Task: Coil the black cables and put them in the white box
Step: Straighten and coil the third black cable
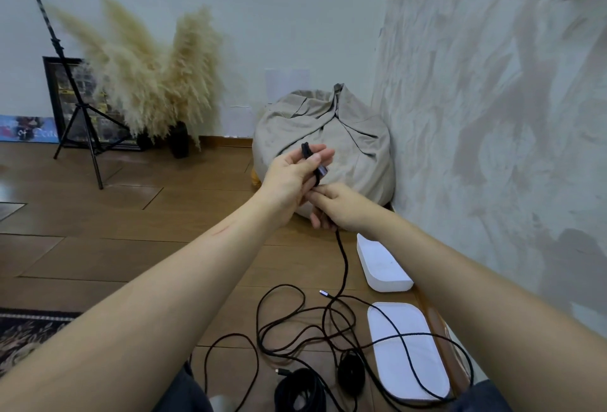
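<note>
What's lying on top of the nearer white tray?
A black cable loops across the white tray. Nothing else rests on it. The floor beneath it is covered.

Just beyond the left hand and the right hand, a grey-beige beanbag slumps in the corner against a textured wall that runs along the right hand's side. Well to the left of the left hand, pampas grass fans out of dark vases (two, as far as shows). A black tripod stand stands in front of a framed picture. Wooden floor lies beneath both hands, and a patterned rug sits nearer and to the left.
</note>
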### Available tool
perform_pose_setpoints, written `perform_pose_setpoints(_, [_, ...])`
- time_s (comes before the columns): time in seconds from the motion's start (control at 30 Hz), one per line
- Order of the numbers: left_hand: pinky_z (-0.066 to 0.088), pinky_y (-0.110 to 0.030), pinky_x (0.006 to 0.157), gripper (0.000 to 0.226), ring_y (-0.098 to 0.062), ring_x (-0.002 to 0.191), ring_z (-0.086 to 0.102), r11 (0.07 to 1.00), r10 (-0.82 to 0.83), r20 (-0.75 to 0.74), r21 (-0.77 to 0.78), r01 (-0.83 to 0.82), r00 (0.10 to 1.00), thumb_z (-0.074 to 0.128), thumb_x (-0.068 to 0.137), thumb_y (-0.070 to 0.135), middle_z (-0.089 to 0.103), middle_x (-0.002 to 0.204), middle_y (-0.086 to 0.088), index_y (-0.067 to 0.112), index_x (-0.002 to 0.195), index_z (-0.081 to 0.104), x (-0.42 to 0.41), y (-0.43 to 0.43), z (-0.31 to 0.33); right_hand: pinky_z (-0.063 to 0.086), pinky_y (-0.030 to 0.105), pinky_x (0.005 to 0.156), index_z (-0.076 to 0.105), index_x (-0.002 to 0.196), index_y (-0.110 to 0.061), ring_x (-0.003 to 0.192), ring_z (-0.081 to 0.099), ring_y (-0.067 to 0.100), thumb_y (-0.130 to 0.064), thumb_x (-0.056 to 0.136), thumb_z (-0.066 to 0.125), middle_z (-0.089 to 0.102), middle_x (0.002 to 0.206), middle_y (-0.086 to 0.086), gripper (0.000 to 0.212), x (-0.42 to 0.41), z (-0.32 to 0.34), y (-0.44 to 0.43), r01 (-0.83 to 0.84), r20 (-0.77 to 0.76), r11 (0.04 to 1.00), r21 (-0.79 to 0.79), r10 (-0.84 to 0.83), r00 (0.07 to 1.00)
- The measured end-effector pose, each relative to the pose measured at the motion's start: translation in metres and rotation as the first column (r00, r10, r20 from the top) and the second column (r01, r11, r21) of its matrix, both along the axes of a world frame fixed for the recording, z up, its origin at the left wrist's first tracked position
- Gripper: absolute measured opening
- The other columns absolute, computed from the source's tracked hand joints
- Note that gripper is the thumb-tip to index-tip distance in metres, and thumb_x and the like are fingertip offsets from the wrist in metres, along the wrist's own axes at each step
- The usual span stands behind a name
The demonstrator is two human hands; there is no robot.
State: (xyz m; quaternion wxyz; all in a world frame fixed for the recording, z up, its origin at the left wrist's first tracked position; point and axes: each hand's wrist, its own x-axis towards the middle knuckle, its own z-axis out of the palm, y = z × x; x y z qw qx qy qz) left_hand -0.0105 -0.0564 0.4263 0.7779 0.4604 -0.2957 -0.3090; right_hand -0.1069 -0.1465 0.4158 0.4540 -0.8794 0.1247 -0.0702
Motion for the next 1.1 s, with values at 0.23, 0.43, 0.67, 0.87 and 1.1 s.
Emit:
perform_pose_setpoints(0.23, [0.055,-0.024,0.084,0.018,-0.003,0.1,0.068,0.851,0.227,0.76,0.15,-0.503,0.61,0.054,0.101,0.009,0.074,0.101,0.01,0.015,0.113,0.067,0.011,0.0,-0.022,0.034,0.017,0.05,0.064,0.093,0.004,0.043,0.043,-0.001,-0.011,0.099,0.054,0.054,0.056,-0.009,0.02,-0.009,0.024,-0.009,-0.08,-0.082,0.961,-0.264,0.06,0.995])
perform_pose_setpoints(0.43, [0.05,-0.023,0.08,0.017,-0.004,0.08,0.062,0.922,-0.115,0.616,0.358,-0.147,0.779,0.049,0.106,0.011,0.07,0.088,0.003,0.01,0.109,0.066,0.022,0.004,-0.028,0.038,0.034,0.066,0.076,0.1,-0.013,0.063,0.047,0.012,-0.018,0.1,0.056,0.06,0.071,0.008,0.021,-0.017,0.028,-0.041,0.027,0.132,0.914,-0.406,0.029,0.991])
perform_pose_setpoints(0.67, [0.045,-0.033,0.1,0.035,-0.018,0.097,0.059,0.927,-0.295,0.265,0.314,0.207,0.918,0.037,0.111,0.023,0.056,0.087,-0.001,0.003,0.125,0.062,0.008,0.003,-0.022,0.046,0.027,0.076,0.074,0.097,-0.016,0.075,0.061,-0.002,-0.022,0.1,0.058,0.069,0.08,-0.013,0.018,-0.015,0.02,-0.046,0.16,0.275,0.928,-0.336,-0.066,0.959])
perform_pose_setpoints(0.87, [0.047,-0.027,0.089,0.028,-0.008,0.087,0.063,0.905,-0.308,0.479,0.413,0.098,0.822,0.041,0.11,0.017,0.058,0.085,0.003,0.005,0.123,0.063,0.002,0.002,-0.026,0.045,0.037,0.07,0.075,0.08,-0.03,0.07,0.058,0.014,-0.036,0.087,0.074,0.066,0.07,0.002,0.009,-0.016,0.02,-0.051,0.301,0.383,0.922,-0.243,-0.193,0.903])
perform_pose_setpoints(1.1, [0.048,-0.018,0.084,0.026,-0.003,0.086,0.067,0.904,-0.258,0.496,0.427,0.026,0.829,0.044,0.109,0.014,0.071,0.088,0.005,0.007,0.118,0.067,0.006,0.009,-0.023,0.045,0.021,0.076,0.075,0.111,-0.014,0.077,0.055,0.009,-0.009,0.101,0.053,0.066,0.081,0.0,0.024,-0.017,0.02,-0.059,0.14,0.25,0.953,-0.269,-0.072,0.966])
